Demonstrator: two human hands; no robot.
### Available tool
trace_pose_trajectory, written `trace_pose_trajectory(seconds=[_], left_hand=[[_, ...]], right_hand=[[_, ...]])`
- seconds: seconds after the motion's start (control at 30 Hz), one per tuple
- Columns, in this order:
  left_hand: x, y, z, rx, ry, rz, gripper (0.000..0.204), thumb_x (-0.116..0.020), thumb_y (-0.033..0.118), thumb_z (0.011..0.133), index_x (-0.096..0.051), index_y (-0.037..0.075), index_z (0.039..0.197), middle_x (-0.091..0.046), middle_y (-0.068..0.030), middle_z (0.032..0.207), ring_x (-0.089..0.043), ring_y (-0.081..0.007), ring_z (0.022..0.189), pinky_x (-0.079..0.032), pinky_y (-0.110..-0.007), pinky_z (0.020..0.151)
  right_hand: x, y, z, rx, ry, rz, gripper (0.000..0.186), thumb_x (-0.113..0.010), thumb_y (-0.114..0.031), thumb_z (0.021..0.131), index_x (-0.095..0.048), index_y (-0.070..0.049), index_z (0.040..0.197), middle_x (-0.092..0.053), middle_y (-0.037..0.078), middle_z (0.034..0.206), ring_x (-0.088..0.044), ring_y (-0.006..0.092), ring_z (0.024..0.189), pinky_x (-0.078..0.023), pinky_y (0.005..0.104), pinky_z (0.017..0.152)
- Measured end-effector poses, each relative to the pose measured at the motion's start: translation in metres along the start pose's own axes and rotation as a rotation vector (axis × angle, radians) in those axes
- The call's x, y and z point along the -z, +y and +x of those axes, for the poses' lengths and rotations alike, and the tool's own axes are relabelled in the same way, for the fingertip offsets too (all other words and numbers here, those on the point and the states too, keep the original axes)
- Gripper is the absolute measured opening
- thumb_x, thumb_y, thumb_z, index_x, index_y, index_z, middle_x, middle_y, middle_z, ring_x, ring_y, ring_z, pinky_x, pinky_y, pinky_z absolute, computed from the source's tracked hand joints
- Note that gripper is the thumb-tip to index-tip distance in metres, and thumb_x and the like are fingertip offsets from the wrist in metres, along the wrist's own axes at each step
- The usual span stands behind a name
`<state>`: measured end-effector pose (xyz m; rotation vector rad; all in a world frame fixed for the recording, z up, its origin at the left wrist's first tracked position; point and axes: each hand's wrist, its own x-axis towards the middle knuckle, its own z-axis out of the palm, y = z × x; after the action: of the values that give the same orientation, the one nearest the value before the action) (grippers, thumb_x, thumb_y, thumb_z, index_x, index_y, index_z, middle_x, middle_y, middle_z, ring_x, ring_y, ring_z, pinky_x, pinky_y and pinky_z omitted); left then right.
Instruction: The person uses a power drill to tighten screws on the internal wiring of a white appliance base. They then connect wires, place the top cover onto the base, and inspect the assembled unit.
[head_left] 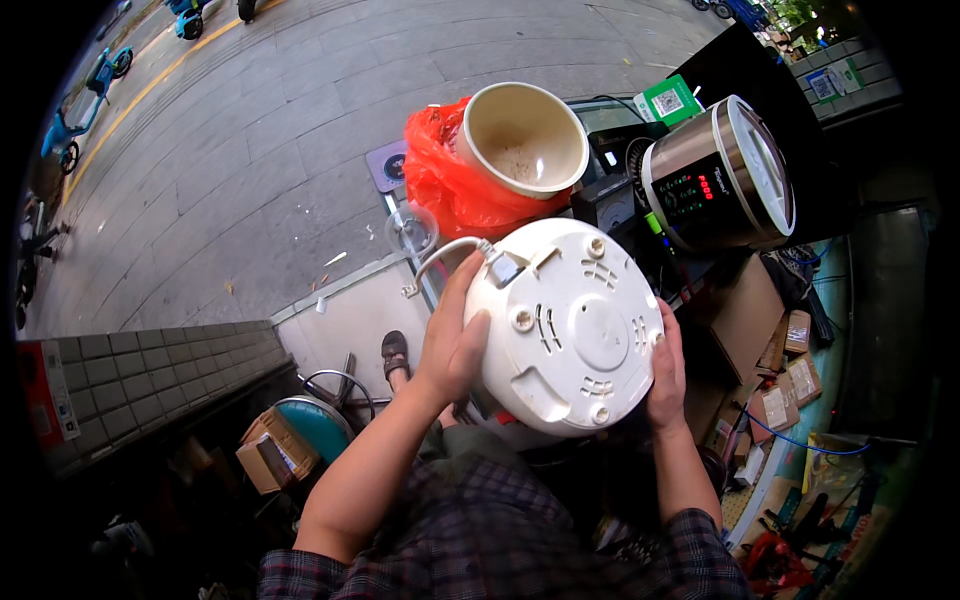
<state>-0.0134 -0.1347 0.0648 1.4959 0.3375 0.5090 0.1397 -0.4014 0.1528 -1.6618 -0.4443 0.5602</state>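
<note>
Between my two hands is a white round electric cooker [597, 336], turned so that its underside faces me. Vent slots, small round feet and a recessed notch show on that base. My left hand [456, 335] grips its left side, thumb lying along the edge by the power socket. A short pale cord [440, 262] with a grey plug sits in that socket and curls over to the left. On the opposite side my right hand [667, 375] holds the rim, its fingers partly hidden behind the body. The cooker's top is out of sight.
Beyond the cooker, a cream pot [525, 140] rests on a red plastic bag [440, 185], near a clear plastic cup [411, 230]. A steel-and-black cooker [715, 180] with a lit display stands at right. Cardboard boxes [785, 400] lie lower right; a teal stool [315, 430] is lower left.
</note>
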Motion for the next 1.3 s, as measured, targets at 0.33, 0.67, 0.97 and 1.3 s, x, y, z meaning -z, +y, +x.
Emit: trace_pose_trajectory(seconds=[0.33,0.67,0.97,1.3], left_hand=[[0.003,0.022,0.007,0.030,-0.090,0.133,0.111,-0.071,0.057,0.092,-0.024,-0.011,0.166,-0.032,-0.0296,0.171,-0.035,-0.0398,0.158,-0.026,-0.048,0.129],[-0.002,0.016,0.005,-0.121,-0.055,0.308,0.110,-0.075,0.052,0.092,-0.024,-0.014,0.165,-0.038,-0.0378,0.165,-0.045,-0.0475,0.151,-0.033,-0.053,0.126],[0.000,0.016,0.011,-0.149,-0.091,0.215,0.108,-0.073,0.051,0.094,-0.024,-0.015,0.164,-0.035,-0.0421,0.165,-0.038,-0.0528,0.154,-0.027,-0.058,0.128],[0.006,0.020,0.021,-0.177,-0.148,0.281,0.104,-0.081,0.038,0.083,-0.031,-0.014,0.158,-0.044,-0.0427,0.156,-0.045,-0.0616,0.144,-0.030,-0.068,0.124]], right_hand=[[0.009,-0.030,0.022,-0.203,-0.041,-0.194,0.078,-0.064,-0.034,0.103,-0.033,0.001,0.166,-0.051,0.017,0.157,-0.050,0.0250,0.144,-0.035,0.0384,0.124],[-0.009,-0.043,0.023,-0.289,0.054,-0.227,0.073,-0.059,-0.023,0.104,-0.032,0.003,0.167,-0.050,0.019,0.159,-0.049,0.0251,0.145,-0.035,0.0383,0.124],[-0.016,-0.041,0.022,-0.273,0.105,-0.171,0.071,-0.053,-0.023,0.107,-0.031,0.007,0.167,-0.047,0.020,0.163,-0.047,0.0261,0.148,-0.032,0.0385,0.126],[-0.023,-0.046,0.014,-0.271,0.192,-0.241,0.065,-0.044,-0.023,0.108,-0.036,0.009,0.164,-0.050,0.023,0.161,-0.049,0.0284,0.148,-0.033,0.0392,0.126]])
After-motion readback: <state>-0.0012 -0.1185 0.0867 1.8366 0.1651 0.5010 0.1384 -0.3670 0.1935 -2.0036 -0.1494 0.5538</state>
